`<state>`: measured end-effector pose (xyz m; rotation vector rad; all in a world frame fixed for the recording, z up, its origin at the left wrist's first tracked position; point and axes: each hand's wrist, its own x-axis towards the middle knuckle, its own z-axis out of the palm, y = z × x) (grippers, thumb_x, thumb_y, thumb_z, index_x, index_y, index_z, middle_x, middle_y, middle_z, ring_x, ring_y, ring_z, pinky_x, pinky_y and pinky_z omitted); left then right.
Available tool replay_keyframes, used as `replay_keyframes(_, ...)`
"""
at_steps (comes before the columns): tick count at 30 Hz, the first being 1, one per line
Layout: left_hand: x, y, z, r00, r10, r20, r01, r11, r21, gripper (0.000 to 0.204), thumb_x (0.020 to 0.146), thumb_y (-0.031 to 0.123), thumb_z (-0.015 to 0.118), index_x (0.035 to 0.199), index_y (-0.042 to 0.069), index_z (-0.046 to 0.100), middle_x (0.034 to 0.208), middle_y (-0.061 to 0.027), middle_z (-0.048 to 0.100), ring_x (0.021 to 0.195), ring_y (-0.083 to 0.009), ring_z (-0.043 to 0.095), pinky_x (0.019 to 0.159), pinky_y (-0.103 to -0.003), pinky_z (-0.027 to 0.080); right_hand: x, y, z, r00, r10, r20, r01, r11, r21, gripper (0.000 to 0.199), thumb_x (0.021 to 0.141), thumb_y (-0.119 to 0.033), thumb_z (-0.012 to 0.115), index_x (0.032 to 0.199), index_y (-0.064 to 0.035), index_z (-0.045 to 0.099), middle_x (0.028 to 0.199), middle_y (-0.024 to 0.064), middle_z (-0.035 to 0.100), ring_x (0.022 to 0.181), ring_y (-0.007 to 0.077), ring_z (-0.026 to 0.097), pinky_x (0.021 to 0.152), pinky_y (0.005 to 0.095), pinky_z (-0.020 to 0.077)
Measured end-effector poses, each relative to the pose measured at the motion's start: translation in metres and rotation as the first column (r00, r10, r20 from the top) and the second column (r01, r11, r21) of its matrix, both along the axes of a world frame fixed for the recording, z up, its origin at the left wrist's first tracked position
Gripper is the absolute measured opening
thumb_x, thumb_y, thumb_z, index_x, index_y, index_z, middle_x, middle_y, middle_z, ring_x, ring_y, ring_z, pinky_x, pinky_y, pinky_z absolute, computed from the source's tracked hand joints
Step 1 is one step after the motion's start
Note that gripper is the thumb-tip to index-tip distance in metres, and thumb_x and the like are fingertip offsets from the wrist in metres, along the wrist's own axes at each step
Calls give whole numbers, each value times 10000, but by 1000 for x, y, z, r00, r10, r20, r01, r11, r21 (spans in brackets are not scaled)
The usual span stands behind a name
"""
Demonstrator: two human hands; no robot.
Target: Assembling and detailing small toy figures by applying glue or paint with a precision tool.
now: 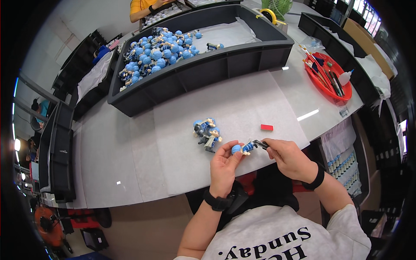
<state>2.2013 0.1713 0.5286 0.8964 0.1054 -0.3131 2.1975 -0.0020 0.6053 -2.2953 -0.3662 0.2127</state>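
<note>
My left hand [223, 165] pinches a small toy figurine [248, 147] by its round blue head, tilted on its side above the table's near edge. The figurine has a blue and white body. My right hand [289, 158] is closed on a slim dark object [261, 144], whose end meets the figurine's foot end; its exact kind is hard to make out. Left of my hands, several more blue-headed figurines [212, 138] lie in a small cluster on a white sheet [177, 162]. A small red block [267, 128] rests beyond my right hand.
A large dark bin [195, 84] holds a heap of blue-headed figurines [158, 54]. To the right stands a red basket [340, 99] with brushes, pens and a white bottle, near yellow tape [272, 16]. A tray of figurines [344, 167] sits lower right. Another person's arm [141, 14] shows at the far side.
</note>
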Motion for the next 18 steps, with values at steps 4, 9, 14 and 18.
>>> replay_keyframes(4, 0, 0, 0, 1000, 0, -7, 0, 1000, -14, 257, 855, 0, 482, 1104, -42, 438, 1067, -139, 536, 971, -181, 543, 881, -296, 456, -1, 2, -1, 1000, -10, 9, 11, 999, -30, 139, 832, -39, 466, 953, 29, 483, 723, 211, 526, 657, 378, 520, 567, 400, 403)
replay_keyframes(9, 0, 1, 2, 1000, -10, -18, 10, 1000, -17, 257, 856, 0, 479, 1106, -40, 434, 1073, -140, 532, 971, -180, 542, 884, -299, 453, -2, 4, -7, 993, -4, 117, 12, 997, -72, 130, 840, -76, 475, 930, 16, 490, 716, 192, 537, 651, 368, 529, 560, 402, 417)
replay_keyframes(14, 0, 1, 2, 1000, -11, -18, 10, 1000, -23, 258, 857, 0, 478, 1108, -37, 433, 1073, -139, 531, 963, -175, 544, 883, -296, 452, -2, 10, -5, 970, 19, 241, 42, 968, -245, 134, 826, -148, 535, 856, -18, 525, 676, 135, 547, 593, 305, 546, 516, 352, 422)
replay_keyframes(18, 0, 1, 0, 1000, -8, -10, 7, 1000, -14, 255, 855, 1, 483, 1104, -35, 439, 1071, -137, 532, 948, -166, 547, 877, -289, 453, 0, 14, -12, 920, 88, 381, 91, 899, -427, 205, 790, -232, 597, 721, -55, 521, 596, 73, 526, 522, 243, 544, 451, 323, 413)
